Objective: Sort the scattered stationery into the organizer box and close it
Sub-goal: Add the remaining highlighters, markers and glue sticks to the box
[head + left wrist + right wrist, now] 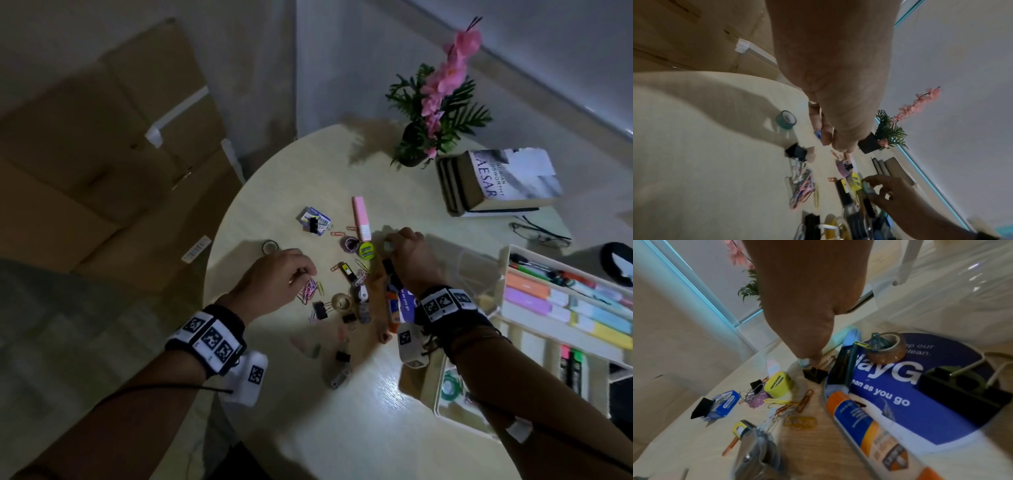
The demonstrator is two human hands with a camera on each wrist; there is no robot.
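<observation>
Two hands work over the round tabletop [281, 171]. The left hand [274, 277] hovers with fingers curled down at a heap of coloured paper clips [310, 289]; whether it pinches any I cannot tell. The right hand [409, 255] pinches a small pale-teal item [866, 186] in its fingertips, just beside the yellow-green sharpener [366, 249]. The organizer box [505, 270] sits open at the right edge of the tabletop, and one compartment holds six pastel highlighters [561, 301] in rows. Scattered stationery lies between the hands: one pink stapler [361, 217], one blue clip box [313, 219], one purple tape roll [349, 245], one dark tape roll [270, 246] apart to the left, one tan tape roll [342, 302], and at least five black binder clips, among them one near the tan roll [320, 310]. An orange glue stick [857, 417] lies on a blue printed card [900, 386] under the right wrist. One potted pink flower [442, 113], a short stack of books [496, 185] and one pair of glasses [537, 233] stand along the far rim. The near part of the tabletop and its far left arc are bare.
</observation>
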